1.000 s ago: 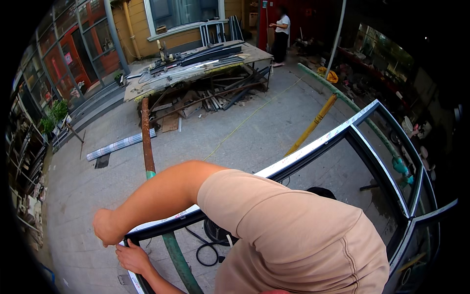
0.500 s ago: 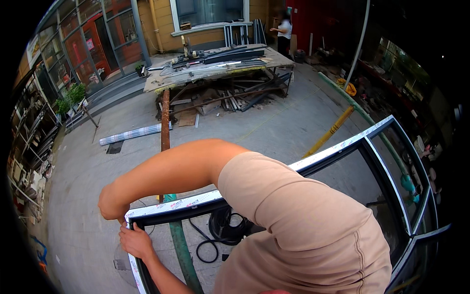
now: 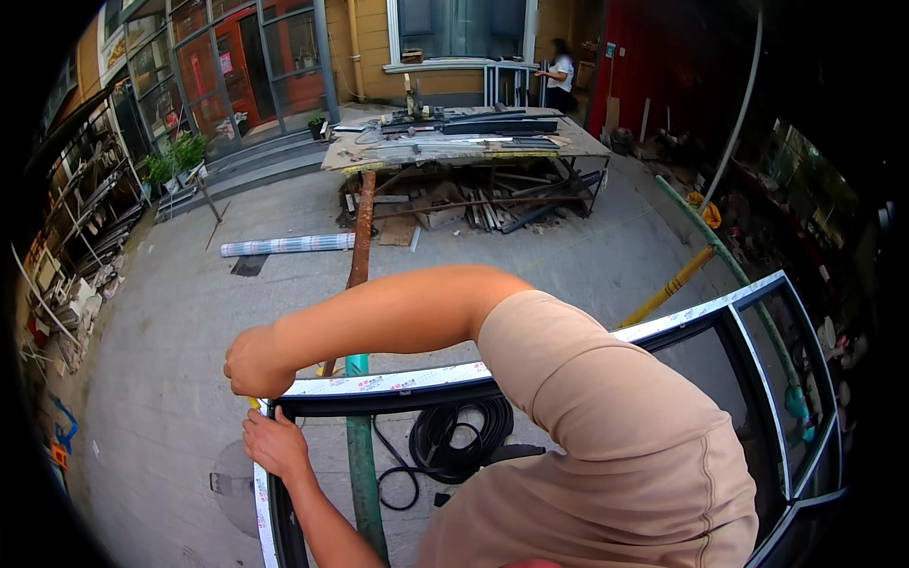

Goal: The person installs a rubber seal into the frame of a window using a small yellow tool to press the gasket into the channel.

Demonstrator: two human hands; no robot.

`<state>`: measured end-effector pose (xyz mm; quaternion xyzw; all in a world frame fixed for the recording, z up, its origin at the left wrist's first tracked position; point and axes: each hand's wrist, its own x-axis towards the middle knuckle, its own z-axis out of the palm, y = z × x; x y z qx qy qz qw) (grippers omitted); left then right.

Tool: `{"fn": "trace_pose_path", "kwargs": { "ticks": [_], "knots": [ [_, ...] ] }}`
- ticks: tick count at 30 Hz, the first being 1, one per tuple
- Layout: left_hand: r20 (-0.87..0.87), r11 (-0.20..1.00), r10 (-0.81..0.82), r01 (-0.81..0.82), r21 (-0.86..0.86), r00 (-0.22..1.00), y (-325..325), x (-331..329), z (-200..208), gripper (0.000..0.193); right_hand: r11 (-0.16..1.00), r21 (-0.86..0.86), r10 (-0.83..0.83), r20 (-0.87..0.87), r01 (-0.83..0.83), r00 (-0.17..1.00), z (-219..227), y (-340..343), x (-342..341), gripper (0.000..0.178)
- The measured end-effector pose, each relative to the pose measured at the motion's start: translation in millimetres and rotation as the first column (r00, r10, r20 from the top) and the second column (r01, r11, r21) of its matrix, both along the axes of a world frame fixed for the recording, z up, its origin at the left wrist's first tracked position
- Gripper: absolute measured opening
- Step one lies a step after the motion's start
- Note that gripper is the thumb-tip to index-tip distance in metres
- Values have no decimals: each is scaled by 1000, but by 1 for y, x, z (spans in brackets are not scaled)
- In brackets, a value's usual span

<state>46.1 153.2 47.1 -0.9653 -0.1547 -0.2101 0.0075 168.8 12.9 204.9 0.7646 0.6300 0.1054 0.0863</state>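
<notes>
A large metal window frame (image 3: 407, 381), dark inside with white printed film along its faces, lies in front of me across a green pipe (image 3: 362, 473). My left hand (image 3: 275, 443) is closed round its left bar, just below the near-left corner. Reaching across from the right, my right arm brings my right hand (image 3: 258, 363) over that same corner, in a fist. A small yellow piece (image 3: 254, 403) shows below the fist at the bar's edge; what the fist holds is mostly hidden by the fingers.
A coil of black hose (image 3: 461, 437) lies on the ground within the frame. Beyond, a rusty beam (image 3: 363, 227) runs toward a worktable (image 3: 379, 156) with metal profiles on it. A wrapped roll (image 3: 289, 244) lies left. Another person (image 3: 561, 78) stands behind the table.
The whole view has shifted, so the scene sits lower and further right. My right fist has risen slightly from the corner, and the yellow piece now shows beneath it. My left hand stays on the bar.
</notes>
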Motion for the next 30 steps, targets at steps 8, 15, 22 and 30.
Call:
{"fn": "trace_pose_path", "kwargs": {
  "ticks": [8, 15, 22, 30],
  "knots": [
    [-8, 1000, 6, -6, -4, 1000, -1, 0, 2, 42, 853, 106, -437, -391, 512, 810, 10, 13, -21, 33],
    [2, 998, 8, -8, -61, 1000, -4, -2, 4, 42, 953, 119, -214, -383, 278, 899, 13, -5, -16, 44],
    [-15, 997, 39, -40, -70, 999, -5, -2, 7, 41, 992, 60, 109, 50, -112, 993, 30, -25, -4, 36],
    [-9, 993, 24, -24, -118, 1000, -3, -3, 7, 43, 844, 34, -494, -338, 535, 801, 26, 4, -40, 39]
  ]
}}
